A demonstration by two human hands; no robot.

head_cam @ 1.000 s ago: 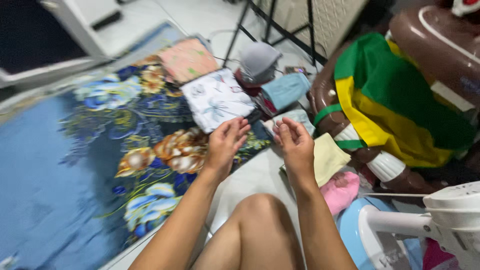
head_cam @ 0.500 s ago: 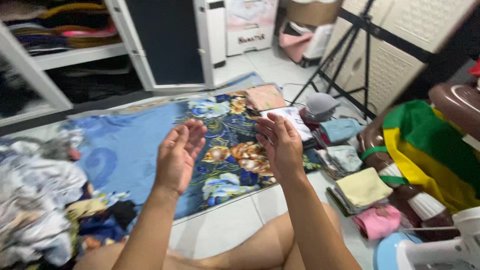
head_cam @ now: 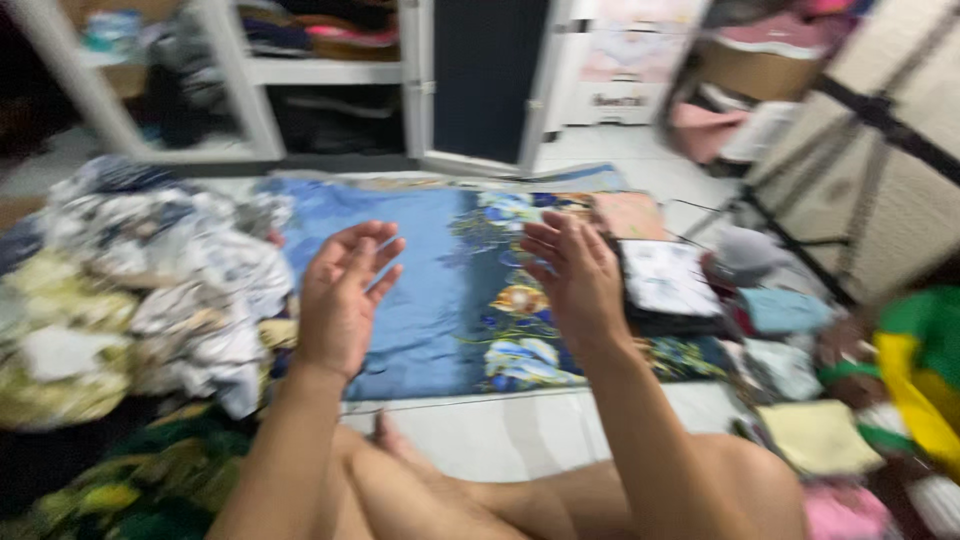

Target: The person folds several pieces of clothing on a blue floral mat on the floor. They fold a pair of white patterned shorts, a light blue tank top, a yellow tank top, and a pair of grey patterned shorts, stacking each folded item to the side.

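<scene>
Unfolded laundry pile on the floor at my left, beside the blue floral sheet.
Both my left hand and right hand hover spread and empty over the sheet; folded stacks lie at right, much unsorted.

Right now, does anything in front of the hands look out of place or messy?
Only the loose heap of crumpled clothes at the left, spilling onto the edge of the blue floral sheet; the folded stacks at the right look tidy. Both the left hand and right hand are open and hold nothing. The picture is blurred.
</scene>
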